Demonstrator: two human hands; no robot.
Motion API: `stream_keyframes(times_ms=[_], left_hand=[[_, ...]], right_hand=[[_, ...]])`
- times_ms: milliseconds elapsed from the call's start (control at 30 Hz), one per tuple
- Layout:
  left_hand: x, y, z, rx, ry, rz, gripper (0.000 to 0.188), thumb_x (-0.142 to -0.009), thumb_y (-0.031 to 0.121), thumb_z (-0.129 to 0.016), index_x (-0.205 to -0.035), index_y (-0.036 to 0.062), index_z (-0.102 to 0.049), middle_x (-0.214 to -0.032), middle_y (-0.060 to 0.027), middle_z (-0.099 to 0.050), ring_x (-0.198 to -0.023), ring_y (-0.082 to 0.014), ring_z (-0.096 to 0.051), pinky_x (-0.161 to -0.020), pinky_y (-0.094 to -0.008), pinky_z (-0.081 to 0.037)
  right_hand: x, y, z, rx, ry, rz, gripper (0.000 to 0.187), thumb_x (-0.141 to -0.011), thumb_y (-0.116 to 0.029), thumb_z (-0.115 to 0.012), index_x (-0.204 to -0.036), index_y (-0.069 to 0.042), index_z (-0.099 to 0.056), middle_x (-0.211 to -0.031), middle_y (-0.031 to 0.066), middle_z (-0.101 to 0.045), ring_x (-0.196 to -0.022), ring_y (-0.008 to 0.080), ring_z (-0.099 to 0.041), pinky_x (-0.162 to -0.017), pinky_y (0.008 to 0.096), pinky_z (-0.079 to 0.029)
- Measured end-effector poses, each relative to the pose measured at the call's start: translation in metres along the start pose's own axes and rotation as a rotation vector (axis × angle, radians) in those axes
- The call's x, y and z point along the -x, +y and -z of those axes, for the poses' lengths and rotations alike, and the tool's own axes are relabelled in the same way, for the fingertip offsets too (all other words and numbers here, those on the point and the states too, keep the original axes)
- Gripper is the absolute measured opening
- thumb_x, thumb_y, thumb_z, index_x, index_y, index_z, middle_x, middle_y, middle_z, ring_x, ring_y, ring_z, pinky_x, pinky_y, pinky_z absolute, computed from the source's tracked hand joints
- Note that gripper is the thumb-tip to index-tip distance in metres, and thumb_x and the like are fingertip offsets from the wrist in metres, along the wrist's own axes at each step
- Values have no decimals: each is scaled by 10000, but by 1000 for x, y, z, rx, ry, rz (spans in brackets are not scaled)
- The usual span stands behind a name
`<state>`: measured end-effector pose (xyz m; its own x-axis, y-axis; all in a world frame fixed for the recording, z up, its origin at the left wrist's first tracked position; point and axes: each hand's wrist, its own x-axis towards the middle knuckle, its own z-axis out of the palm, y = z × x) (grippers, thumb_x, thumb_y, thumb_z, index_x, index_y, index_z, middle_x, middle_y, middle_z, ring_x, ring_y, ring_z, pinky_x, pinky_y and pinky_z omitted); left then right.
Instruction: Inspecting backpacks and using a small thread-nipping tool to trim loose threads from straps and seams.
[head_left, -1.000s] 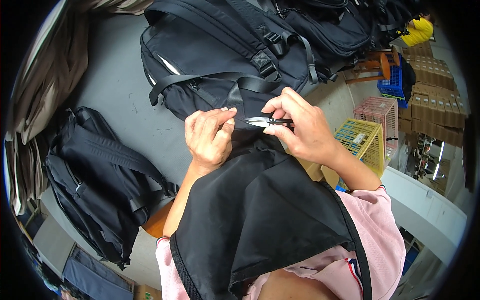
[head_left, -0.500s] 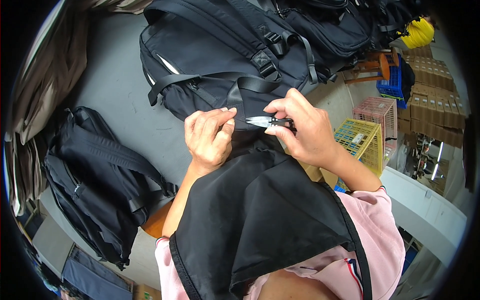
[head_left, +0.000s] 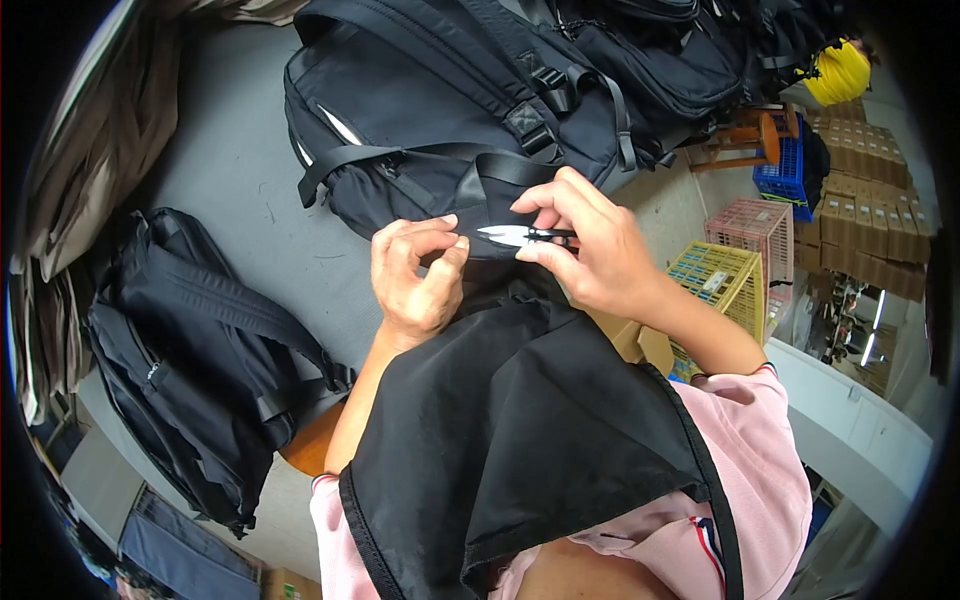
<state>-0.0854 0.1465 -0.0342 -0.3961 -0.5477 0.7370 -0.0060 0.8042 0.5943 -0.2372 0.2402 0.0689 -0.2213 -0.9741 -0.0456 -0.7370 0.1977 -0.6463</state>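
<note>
A black backpack [head_left: 440, 110] lies on the grey tabletop, its near end close to my body. At that end my left hand [head_left: 415, 280] is closed, thumb and fingertips pinching at the bag's fabric. Any loose thread there is too small to make out. My right hand [head_left: 605, 255] grips small thread snips [head_left: 510, 236] with pale blades and a black handle. Their tips point left, toward my left fingertips, just over the bag's edge. Beside them a loop of black webbing strap [head_left: 478, 185] rises from the backpack.
A second black backpack [head_left: 190, 340] lies at the left table edge, near brown fabric [head_left: 110, 150]. More black bags [head_left: 660, 70] are piled at the far right. Beyond the table stand yellow [head_left: 735, 285] and pink [head_left: 750, 225] crates, a wooden stool [head_left: 745, 140] and stacked cartons [head_left: 870, 180].
My right hand has shifted slightly left with the snips, bringing the blade tips closer to my left fingers. My left hand stays at nearly the same spot.
</note>
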Motion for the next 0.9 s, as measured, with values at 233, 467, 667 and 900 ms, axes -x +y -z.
stream_keyframes(times_ms=[233,467,667,900], left_hand=[[-3,2,2,10,-32,0,164,-630,-44,-701,-746,41,-621,-764,-39,-584,-760,-192,-638,-730,-336,-454],[-4,4,2,-3,-47,-5,157,-622,-35,-694,-737,41,-620,-756,-36,-577,-765,-192,-639,-731,-338,-450],[-3,2,5,-18,-54,-9,138,-643,-23,-688,-739,45,-616,-761,-34,-579,-770,-192,-640,-719,-338,-448],[-2,0,3,0,-35,-11,161,-638,-36,-689,-745,55,-610,-767,-35,-585,-768,-192,-642,-722,-341,-450]], right_hand=[[-11,5,3,-610,-33,-277,284,-717,-4,-680,-980,-27,-576,-850,32,-493,-736,134,-512,-627,255,-442],[-44,13,3,-222,-353,101,184,-741,-55,-686,-871,-2,-568,-838,76,-525,-765,237,-548,-683,331,-435],[-44,11,3,-83,-414,202,165,-768,-41,-645,-849,-10,-505,-832,93,-474,-747,283,-521,-642,367,-406],[-16,13,13,-490,-345,-38,109,-841,-86,-554,-869,-6,-486,-812,82,-444,-667,234,-453,-646,317,-402]])
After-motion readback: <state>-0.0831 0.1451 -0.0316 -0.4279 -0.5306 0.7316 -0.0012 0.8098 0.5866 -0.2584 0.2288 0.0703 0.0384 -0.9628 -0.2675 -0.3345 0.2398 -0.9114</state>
